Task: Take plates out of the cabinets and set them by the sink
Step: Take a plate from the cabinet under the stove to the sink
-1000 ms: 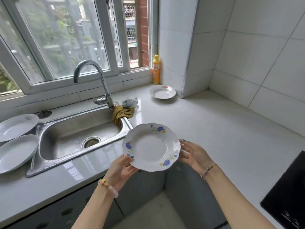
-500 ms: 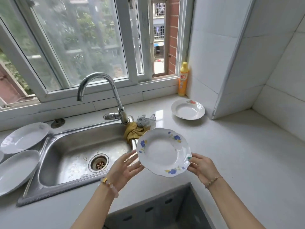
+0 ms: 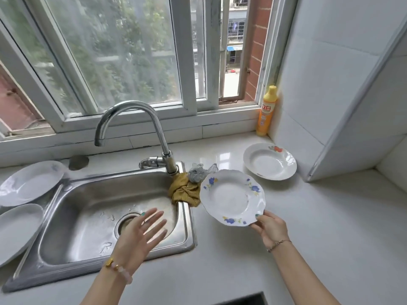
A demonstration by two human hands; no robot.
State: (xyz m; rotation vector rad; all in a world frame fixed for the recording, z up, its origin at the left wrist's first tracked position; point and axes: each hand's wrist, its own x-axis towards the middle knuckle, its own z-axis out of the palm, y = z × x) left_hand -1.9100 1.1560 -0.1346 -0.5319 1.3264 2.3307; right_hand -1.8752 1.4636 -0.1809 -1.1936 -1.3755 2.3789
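My right hand (image 3: 269, 227) pinches the near rim of a white plate with blue flowers (image 3: 231, 198), holding it tilted just above the counter to the right of the steel sink (image 3: 185, 223). Over the sink basin my left hand (image 3: 141, 236) hovers with fingers spread, holding nothing. A white plate with a red flower (image 3: 269, 161) lies on the counter behind, near the wall corner. Two plain white plates (image 3: 30, 183) (image 3: 15, 232) lie left of the sink.
A curved tap (image 3: 154, 130) rises at the back of the sink. A mustard cloth (image 3: 184, 191) and a grey scourer (image 3: 198, 173) lie at the sink's right rim. A yellow detergent bottle (image 3: 266, 111) stands in the window corner. A tiled wall column (image 3: 330, 95) juts out at right.
My left hand has let go of the blue-flowered plate and moved left over the sink. My right hand alone has carried the plate farther right and toward the counter.
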